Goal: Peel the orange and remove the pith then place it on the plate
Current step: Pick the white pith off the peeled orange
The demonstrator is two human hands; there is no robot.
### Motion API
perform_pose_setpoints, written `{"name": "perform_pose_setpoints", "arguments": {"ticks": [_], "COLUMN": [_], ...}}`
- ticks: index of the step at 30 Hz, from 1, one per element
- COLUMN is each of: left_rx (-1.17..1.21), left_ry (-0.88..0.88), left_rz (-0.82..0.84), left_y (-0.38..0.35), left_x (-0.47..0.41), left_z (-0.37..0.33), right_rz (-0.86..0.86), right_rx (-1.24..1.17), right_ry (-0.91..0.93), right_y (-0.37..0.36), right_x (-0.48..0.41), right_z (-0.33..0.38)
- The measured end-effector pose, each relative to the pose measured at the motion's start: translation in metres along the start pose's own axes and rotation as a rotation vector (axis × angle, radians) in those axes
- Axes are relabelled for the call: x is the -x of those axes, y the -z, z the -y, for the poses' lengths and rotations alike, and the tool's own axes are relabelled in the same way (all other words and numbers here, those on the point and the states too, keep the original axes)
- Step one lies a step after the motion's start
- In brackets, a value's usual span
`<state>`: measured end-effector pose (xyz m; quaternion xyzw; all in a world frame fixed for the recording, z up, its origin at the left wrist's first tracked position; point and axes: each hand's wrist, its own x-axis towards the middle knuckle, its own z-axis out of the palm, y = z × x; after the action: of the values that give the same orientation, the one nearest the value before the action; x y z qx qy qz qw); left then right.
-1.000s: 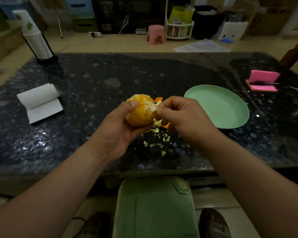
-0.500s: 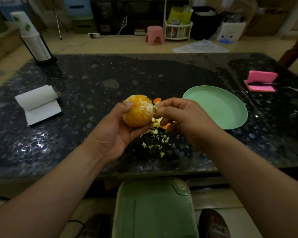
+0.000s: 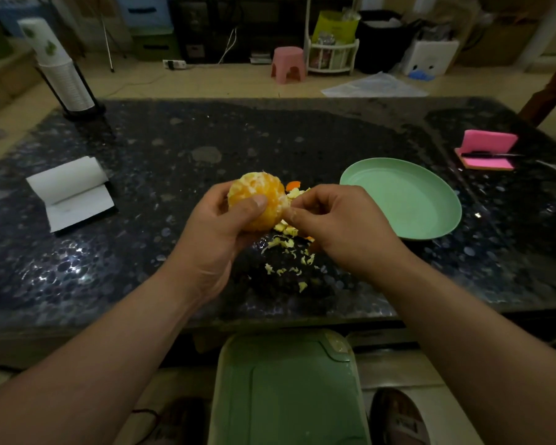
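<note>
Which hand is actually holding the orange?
The left hand grips the orange, with its thumb across the front. The right hand only pinches at the fruit's right side, fingers curled.

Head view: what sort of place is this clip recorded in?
Probably a home living or dining room: a dark pebble-patterned table with a green plate, a pink plastic stool on the floor, and a white storage rack behind.

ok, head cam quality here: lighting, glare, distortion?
Head view: dim overall, background darker; specular glare on the glossy table near its left front; wide-angle distortion bows the table edges; orange, left hand and right hand fairly sharp; plate evenly lit, no blown highlights.
</note>
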<state>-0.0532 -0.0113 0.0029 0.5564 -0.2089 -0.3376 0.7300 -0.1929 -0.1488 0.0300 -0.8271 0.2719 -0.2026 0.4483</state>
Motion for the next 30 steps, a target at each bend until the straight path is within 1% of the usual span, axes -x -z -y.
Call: {"name": "perform_pose_setpoints", "arguments": {"ticks": [8,12,14,17,22,26,30], "left_rx": [-0.196,-0.254,-0.176,-0.016,0.144,0.208,0.183], "left_ry": [-0.107,-0.110,-0.055,0.067,0.212,0.256,0.238], "left_rz": [0.000,0.007,0.004,0.012,0.087,0.134,0.130], "left_y": [0.000,0.000,-0.002,-0.001,0.005,0.007,0.010], "left_x": [0.003,0.003,0.003,0.000,-0.001,-0.001,-0.004], "left_z": [0.007,0.009,0.007,0.002,-0.002,-0.004,-0.003], "right_rz": [-0.048,-0.080,-0.068,-0.004,0.097,0.190,0.210], "right_rx": [0.190,0.244,0.206,0.057,-0.172,-0.362,-0.348], "right_ry": [0.069,0.085,0.071,0.026,-0.065,-0.154,-0.154], "right_y": [-0.005,-0.008,-0.006,0.000,0.005,0.008,0.010], "right_x": [0.000,0.003,0.002,-0.002,-0.004,-0.007,-0.007], "right_z": [-0.004,-0.003,-0.003,-0.004,-0.002,-0.003,-0.008]}}
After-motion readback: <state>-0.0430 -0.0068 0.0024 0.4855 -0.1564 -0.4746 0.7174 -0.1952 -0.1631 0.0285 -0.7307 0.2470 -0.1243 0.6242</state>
